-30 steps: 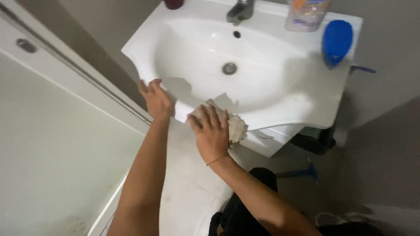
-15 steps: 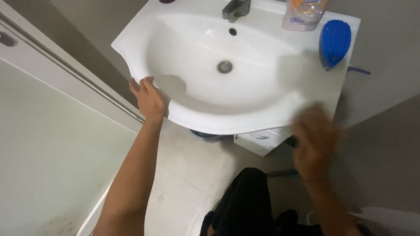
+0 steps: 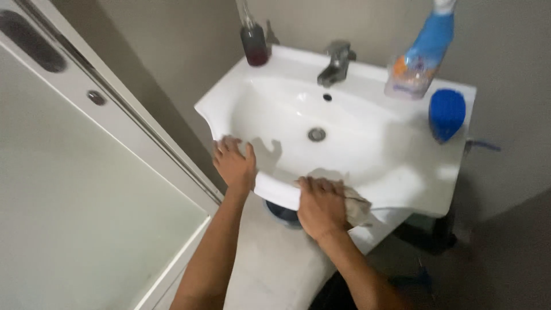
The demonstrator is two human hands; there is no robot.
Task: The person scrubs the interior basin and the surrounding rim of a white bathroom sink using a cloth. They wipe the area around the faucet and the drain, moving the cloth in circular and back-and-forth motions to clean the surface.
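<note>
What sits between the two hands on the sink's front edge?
Only bare white sink rim separates the left hand from the right hand, which presses a cloth, as the head view shows.

**Two hands at the white sink**

The left hand [image 3: 234, 163] rests flat on the front rim of the white sink [image 3: 402, 172]. The right hand [image 3: 319, 205] presses a pale cloth [image 3: 357, 206] against the front edge. A grey tap [image 3: 336, 62], a dark bottle [image 3: 255, 43], a blue spray bottle [image 3: 422, 54] and a blue brush [image 3: 447, 113] sit on the sink.
</note>
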